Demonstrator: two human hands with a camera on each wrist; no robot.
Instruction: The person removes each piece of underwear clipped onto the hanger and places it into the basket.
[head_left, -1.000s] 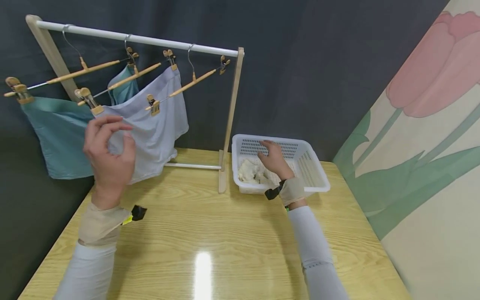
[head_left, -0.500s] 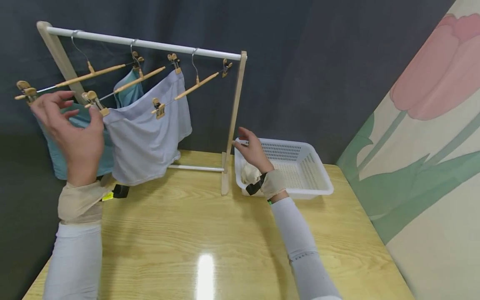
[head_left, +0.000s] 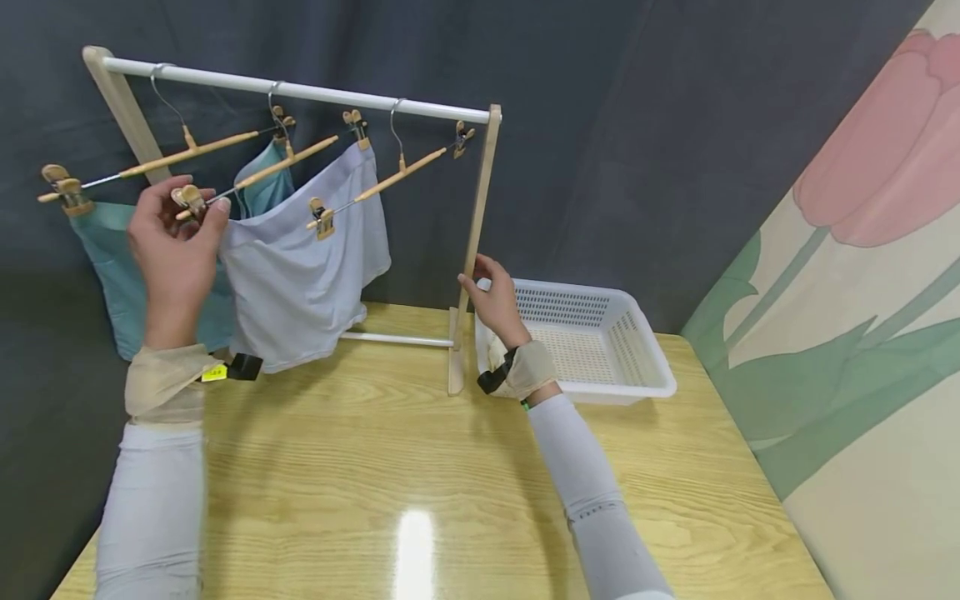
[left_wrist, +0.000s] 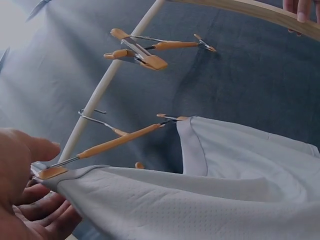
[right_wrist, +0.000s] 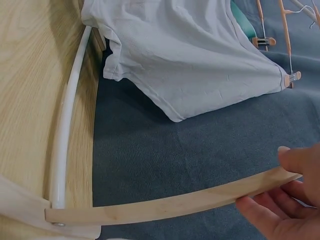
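Observation:
My left hand (head_left: pixel 176 258) is curled around the front clip (head_left: pixel 191 200) of the middle clip hanger (head_left: pixel 288 156), with the thumb on one side and the fingers on the other. From this hanger hang pale lavender shorts (head_left: pixel 300 258), held at both ends of the waistband. In the left wrist view the thumb lies above the clip (left_wrist: pixel 52 173) and the fingers below it. My right hand (head_left: pixel 497 304) grips the right wooden post (head_left: pixel 483 179) of the small clothes rack, thumb and fingers on opposite sides in the right wrist view.
Teal shorts (head_left: pixel 120 275) hang on the left hanger (head_left: pixel 187 154), behind the left hand. The right hanger (head_left: pixel 401 175) bears no garment. A white plastic basket (head_left: pixel 652 358) holds a cream cloth (head_left: pixel 495 354), partly hidden by the right wrist. Dark fabric (head_left: pixel 600 150) covers the back.
My left hand moved left toward the teal shorts, then back right to the middle hanger's front clip. My right hand left the space over the basket and took hold of the rack's post.

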